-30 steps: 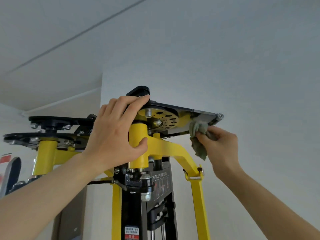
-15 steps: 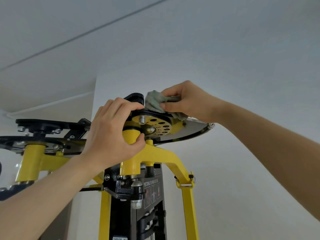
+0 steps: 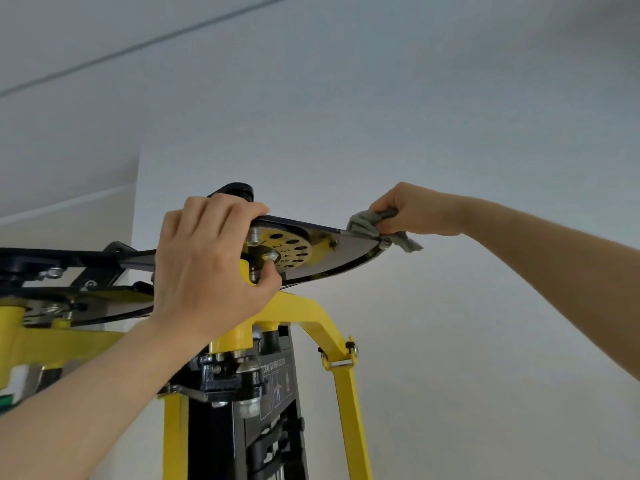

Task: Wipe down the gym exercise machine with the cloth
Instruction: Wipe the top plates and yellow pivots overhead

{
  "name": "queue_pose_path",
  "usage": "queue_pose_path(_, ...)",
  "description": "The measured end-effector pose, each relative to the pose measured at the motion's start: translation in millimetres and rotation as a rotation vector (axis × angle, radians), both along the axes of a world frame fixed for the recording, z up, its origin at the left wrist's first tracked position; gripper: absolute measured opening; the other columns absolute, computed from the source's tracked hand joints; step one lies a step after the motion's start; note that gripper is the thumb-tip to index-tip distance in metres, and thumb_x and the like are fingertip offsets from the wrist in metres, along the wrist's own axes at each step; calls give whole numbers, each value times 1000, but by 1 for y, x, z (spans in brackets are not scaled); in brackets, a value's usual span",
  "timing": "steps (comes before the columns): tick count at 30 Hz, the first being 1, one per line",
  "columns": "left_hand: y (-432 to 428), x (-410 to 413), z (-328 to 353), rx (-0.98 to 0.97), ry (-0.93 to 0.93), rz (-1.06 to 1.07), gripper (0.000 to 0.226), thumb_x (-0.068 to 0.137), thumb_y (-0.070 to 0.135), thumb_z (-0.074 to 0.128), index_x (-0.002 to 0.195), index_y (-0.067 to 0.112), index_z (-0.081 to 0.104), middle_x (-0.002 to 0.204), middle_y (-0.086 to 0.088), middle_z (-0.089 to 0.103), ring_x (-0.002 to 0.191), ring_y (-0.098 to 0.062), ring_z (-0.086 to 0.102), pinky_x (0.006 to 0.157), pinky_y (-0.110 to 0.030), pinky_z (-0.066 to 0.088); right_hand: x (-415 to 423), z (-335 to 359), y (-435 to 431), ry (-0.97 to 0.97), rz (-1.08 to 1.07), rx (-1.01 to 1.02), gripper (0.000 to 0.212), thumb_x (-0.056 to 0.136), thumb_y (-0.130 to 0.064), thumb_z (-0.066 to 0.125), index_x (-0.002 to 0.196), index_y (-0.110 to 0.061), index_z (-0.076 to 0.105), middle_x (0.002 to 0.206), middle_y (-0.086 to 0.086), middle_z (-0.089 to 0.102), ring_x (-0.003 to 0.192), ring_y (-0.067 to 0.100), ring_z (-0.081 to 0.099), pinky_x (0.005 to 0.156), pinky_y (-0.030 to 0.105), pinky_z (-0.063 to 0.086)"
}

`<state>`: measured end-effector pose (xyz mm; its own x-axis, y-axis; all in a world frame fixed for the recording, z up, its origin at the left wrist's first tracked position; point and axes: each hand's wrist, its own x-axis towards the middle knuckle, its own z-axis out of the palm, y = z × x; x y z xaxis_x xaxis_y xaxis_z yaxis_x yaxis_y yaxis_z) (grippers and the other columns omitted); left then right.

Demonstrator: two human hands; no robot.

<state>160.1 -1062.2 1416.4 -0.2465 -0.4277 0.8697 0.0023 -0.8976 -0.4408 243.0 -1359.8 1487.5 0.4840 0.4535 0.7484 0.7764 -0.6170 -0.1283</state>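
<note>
Grey-green cloth (image 3: 363,225) is lying bunched on the far right tip of the plate (image 3: 343,251), at the top of the machine (image 3: 311,313). Part of the cloth is resting on the plate's upper edge. One loose corner is hanging past the tip, just beside a small bolt.

Right hand (image 3: 412,211) is pinching the cloth. Its fingers are curling round the bunched fabric, and the back of the hand is facing up. The forearm is reaching in from the right.

Left hand (image 3: 204,265) is gripping the plate at the pivot end. Four fingers are hooking over the upper edge. The thumb is pressing from below, beside a bolt and against the yellow hub.

Disc (image 3: 291,247), yellow and drilled with numbered holes, is sitting under the plate. It is lying between the two hands, close to the left thumb.

Below the plate, the machine's yellow frame is arching to the right and joining a yellow strut (image 3: 349,410) that is running downward. A black column is standing beneath the hub and carrying a placard (image 3: 277,382) with small figures. Its print is too blurred to read in full.

A second plate (image 3: 69,258), black, is extending to the left, partly hidden behind the left hand.

White wall (image 3: 450,341) and ceiling (image 3: 242,64) are filling the background.
</note>
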Motion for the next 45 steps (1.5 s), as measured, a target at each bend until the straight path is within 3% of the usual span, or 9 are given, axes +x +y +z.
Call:
queue_pose_path(10,0,4,-5,21,-4,50,61,74,40,61,131,17,60,115,-4,58,107,-29,49,87,-44,35,12,-4,-11,-265,-387,158,18,86,-3,57,69,-4,61,60,8,53,62,24,49,58,33,46)
queue_pose_path(14,-3,8,-7,-16,-20,16,61,72,38,63,130,17,60,116,-5,57,108,-32,49,89,-45,35,14,-17,-1,24,-81,265,23,93,-10,62,80,-23,75,70,-2,66,65,14,57,57,19,47)
queue_pose_path(17,-6,12,-9,-46,-39,0,60,70,38,65,127,18,60,116,-5,57,109,-31,48,90,-45,34,23,-21,7,171,74,328,21,98,-10,57,104,-14,76,87,8,69,77,18,61,75,34,52)
queue_pose_path(21,-10,13,-9,-66,-56,23,58,70,38,63,125,18,60,115,-5,57,108,-32,47,89,-46,34,37,-15,1,393,248,394,23,100,-11,58,112,5,69,90,18,65,82,31,60,92,51,54)
queue_pose_path(26,-17,8,-5,-46,-99,160,51,76,40,58,120,16,63,111,-4,61,105,-31,50,87,-47,34,58,-5,-1,531,292,402,19,97,-12,59,99,3,70,96,14,68,84,24,66,92,43,59)
queue_pose_path(30,-40,7,0,50,-61,306,45,79,39,55,114,14,69,107,-4,68,100,-32,57,90,-49,38,70,3,-6,599,306,370,26,98,-17,56,111,3,66,97,14,67,87,25,64,96,43,57)
queue_pose_path(34,-70,12,4,59,79,435,47,79,41,54,113,13,71,103,-5,69,92,-31,60,84,-47,40,75,2,-11,548,344,284,15,98,-12,53,87,-3,60,69,9,55,56,17,52,51,25,46)
queue_pose_path(39,-83,22,4,-20,89,437,46,78,42,56,110,13,72,94,-3,70,84,-28,62,78,-43,40,72,-16,-25,200,504,265,15,97,-11,64,97,-1,75,90,21,71,79,21,62,79,39,54)
queue_pose_path(45,-90,22,-3,-96,84,401,46,75,38,61,112,14,72,98,-2,70,90,-27,61,90,-44,39,84,-55,-46,-31,671,423,10,93,-12,70,88,-10,77,78,24,70,64,39,61,62,46,52)
